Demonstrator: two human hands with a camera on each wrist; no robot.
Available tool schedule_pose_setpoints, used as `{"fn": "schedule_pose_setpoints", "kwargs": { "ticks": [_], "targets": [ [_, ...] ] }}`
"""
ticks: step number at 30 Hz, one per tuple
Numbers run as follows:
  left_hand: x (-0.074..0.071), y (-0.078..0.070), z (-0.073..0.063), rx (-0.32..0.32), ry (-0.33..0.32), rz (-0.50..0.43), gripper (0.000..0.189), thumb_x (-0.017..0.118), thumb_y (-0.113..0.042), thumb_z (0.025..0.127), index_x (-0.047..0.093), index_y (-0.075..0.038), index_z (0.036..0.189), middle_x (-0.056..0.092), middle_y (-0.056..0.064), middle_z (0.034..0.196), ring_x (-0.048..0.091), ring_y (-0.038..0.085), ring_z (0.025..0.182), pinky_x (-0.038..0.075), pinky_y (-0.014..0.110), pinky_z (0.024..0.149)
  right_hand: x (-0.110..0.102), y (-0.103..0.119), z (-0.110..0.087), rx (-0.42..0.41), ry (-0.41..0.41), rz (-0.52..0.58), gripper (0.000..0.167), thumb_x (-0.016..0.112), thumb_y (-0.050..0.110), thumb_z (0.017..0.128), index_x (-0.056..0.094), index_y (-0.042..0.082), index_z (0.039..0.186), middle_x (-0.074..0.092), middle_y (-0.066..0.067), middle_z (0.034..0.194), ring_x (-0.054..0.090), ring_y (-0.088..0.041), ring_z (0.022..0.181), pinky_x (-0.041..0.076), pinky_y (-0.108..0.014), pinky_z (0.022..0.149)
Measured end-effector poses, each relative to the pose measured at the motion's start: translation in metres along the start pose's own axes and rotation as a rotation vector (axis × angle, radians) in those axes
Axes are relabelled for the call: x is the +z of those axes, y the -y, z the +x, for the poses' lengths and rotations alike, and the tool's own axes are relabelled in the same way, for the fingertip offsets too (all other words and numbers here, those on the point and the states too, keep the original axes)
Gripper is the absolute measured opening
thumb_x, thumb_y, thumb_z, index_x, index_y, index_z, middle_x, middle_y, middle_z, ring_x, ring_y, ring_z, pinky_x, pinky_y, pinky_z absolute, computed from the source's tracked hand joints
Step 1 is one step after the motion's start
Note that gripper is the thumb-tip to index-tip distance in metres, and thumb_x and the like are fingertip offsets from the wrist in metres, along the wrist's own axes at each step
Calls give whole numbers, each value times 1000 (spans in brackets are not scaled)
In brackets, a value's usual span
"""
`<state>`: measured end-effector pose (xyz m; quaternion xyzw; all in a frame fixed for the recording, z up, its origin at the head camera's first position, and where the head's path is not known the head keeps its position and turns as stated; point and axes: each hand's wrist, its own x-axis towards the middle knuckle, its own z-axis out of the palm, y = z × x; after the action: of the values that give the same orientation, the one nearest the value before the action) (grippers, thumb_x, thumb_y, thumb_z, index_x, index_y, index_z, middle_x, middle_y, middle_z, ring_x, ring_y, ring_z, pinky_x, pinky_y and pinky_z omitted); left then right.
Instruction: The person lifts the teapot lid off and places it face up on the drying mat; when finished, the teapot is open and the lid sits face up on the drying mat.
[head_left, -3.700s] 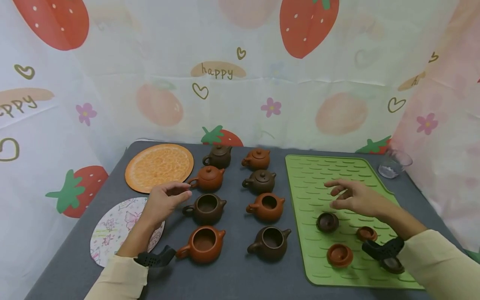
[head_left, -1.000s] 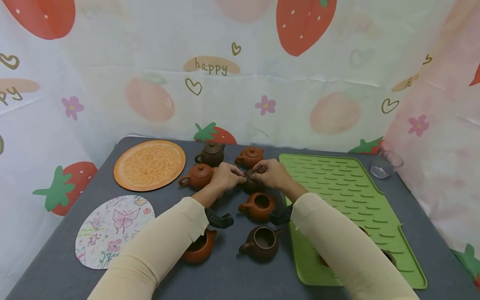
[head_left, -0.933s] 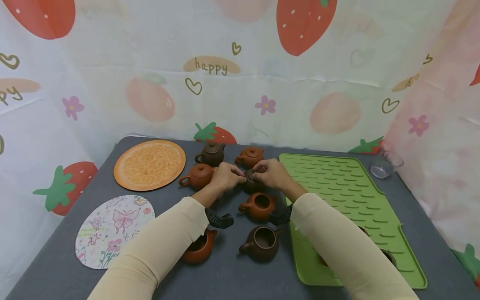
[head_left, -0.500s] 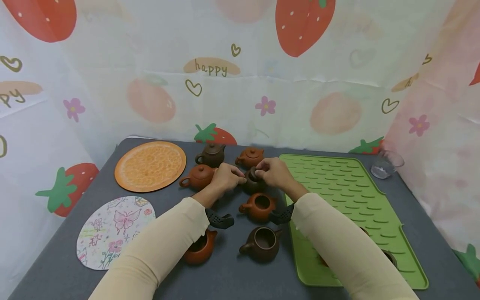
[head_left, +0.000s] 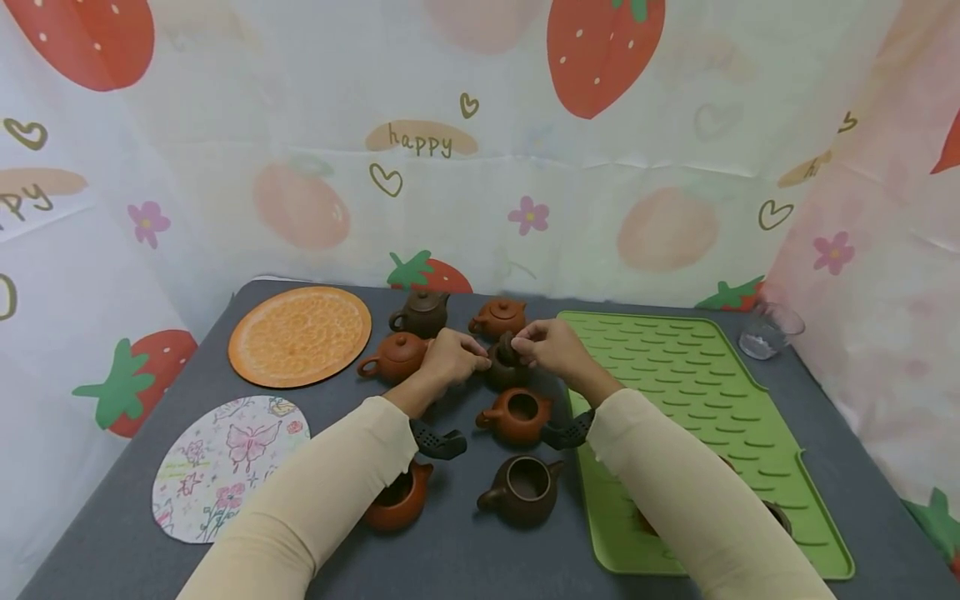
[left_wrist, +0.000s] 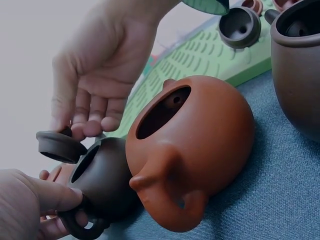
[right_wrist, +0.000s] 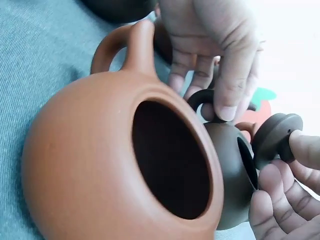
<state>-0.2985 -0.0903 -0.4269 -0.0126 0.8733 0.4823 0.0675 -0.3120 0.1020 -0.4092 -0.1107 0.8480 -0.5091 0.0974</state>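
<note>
Now the dark lid [left_wrist: 59,147], which earlier sat on the dark teapot [head_left: 504,375], is off, tilted near its mouth. The right hand [head_left: 555,346] pinches the lid's knob; the left hand [head_left: 452,357] grips the teapot's handle [right_wrist: 198,95]. The tabletop [head_left: 450,558] is grey, carrying a green mat [head_left: 675,392], before a printed cloth [head_left: 480,217].

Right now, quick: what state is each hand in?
Left hand: closed, gripping the dark teapot by its handle.
Right hand: closed, pinching the dark lid by its knob.
</note>
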Motion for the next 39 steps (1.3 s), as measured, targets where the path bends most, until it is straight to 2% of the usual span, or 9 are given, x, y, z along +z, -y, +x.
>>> {"fn": "schedule_pose_setpoints", "kwargs": {
  "ticks": [4,7,11,15,20,24,27,33,39],
  "targets": [
    [0,0,0,-7,1,5,6,76,-15,85,77,-9,85,63,5,92,57,23,79,47,33,60,-2,0,0,65,35,244,13,65,8,94,63,-4,99,62,-14,92,61,-26,77,52,-45,77],
    [0,0,0,-7,-2,7,6,77,-15,85,77,-9,84,64,5,92,58,23,80,48,33,61,-3,0,0,92,80,392,20,59,4,96,55,-3,115,54,-14,89,54,-25,71,47,-44,74],
    [0,0,0,-1,0,4,5,77,-15,85,77,-10,83,64,4,91,58,22,79,48,33,61,-5,-1,-1,108,132,446,33,45,3,102,47,4,135,46,-15,87,45,-26,67,41,-46,72],
    [0,1,0,1,1,2,5,77,-16,85,76,-11,82,64,4,90,58,22,78,49,34,61,-5,-1,-2,130,158,498,35,39,9,105,45,3,139,42,-13,85,44,-25,67,43,-47,73],
    [1,1,0,7,-2,-1,5,77,-15,85,76,-11,82,64,4,90,59,22,78,49,34,61,-6,-1,-3,121,161,592,40,52,20,102,40,-1,133,45,-12,91,46,-23,66,46,-41,72],
    [1,1,1,10,-6,1,5,76,-15,85,75,-11,82,64,4,90,58,22,78,48,34,61,-7,-1,-4,103,153,591,37,63,9,95,39,1,121,53,-19,101,52,-24,68,47,-41,73],
    [1,2,1,8,-3,4,5,76,-15,85,76,-11,82,64,4,90,58,22,78,48,34,62,-7,-3,-4,93,145,552,37,64,1,93,38,2,119,57,-23,102,59,-29,77,48,-44,78],
    [0,2,0,14,7,-6,5,76,-15,85,76,-10,83,64,4,90,59,22,77,48,34,61,-9,-2,-7,82,152,478,50,62,-4,92,38,-7,136,58,-23,108,61,-35,95,44,-54,92],
    [0,3,0,19,5,-19,5,76,-15,86,76,-11,82,64,5,90,59,22,76,48,34,60,-17,3,-13,72,165,409,49,63,-8,89,45,-7,134,56,-24,109,59,-41,101,42,-56,94]
  ]
}}
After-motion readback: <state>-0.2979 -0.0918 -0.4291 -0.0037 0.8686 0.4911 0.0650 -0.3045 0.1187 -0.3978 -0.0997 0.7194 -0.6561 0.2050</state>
